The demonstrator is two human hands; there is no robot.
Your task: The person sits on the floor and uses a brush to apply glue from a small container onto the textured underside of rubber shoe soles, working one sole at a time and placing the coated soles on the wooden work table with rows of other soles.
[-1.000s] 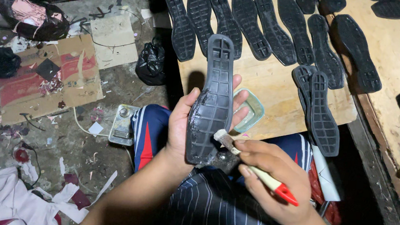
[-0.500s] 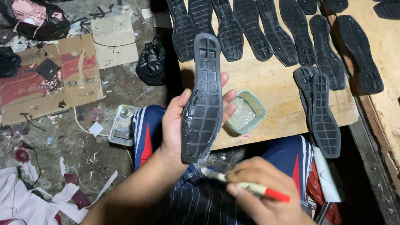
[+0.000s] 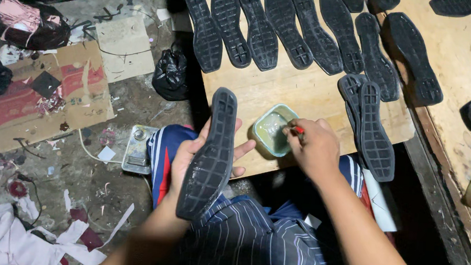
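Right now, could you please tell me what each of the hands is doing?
Left hand: holding a black shoe sole.
Right hand: closed on a red-handled brush at the small glue tub.

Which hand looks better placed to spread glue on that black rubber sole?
The right hand, probably: it holds a red-handled brush at the small pale green bowl on the wooden board. The left hand is occupied holding the black rubber sole.

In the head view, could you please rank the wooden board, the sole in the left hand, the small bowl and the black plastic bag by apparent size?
1. Wooden board, largest by far.
2. Sole held in the left hand; nearness to the camera enlarges it.
3. Black plastic bag and small bowl look much alike; I would not rank them.
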